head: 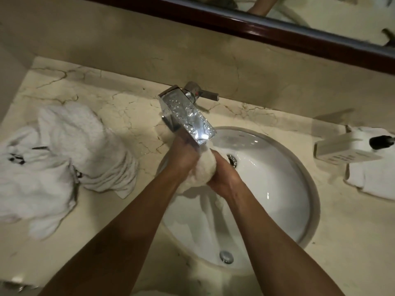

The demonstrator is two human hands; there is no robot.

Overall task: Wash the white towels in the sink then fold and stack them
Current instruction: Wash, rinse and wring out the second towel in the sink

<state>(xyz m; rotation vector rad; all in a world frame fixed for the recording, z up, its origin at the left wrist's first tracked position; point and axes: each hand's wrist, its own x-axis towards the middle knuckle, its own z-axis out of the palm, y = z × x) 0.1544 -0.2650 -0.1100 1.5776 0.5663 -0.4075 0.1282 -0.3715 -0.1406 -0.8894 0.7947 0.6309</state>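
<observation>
Both hands clasp one bunched white towel [202, 169] over the sink [307, 184], just under the faucet [188, 118] spout. Left hand [183, 157] wraps the wad from its side; right hand [224, 176] curls round it from the other, fingers closed on cloth. Grip: tight, two-handed, wringing or scrubbing; cannot tell which. A tail of the towel hangs down into the basin below the hands.

Judgement: wash step for this towel, folding not yet begun. To do it well: keep the wad over the bowl so drips stay in, twist hands in opposite senses, work along the hanging tail too.

Heap of white towels [64, 157] lies on the marble counter [128, 107], left of the sink, unfolded. Right side: soap dispenser [346, 146] on a small cloth.
</observation>
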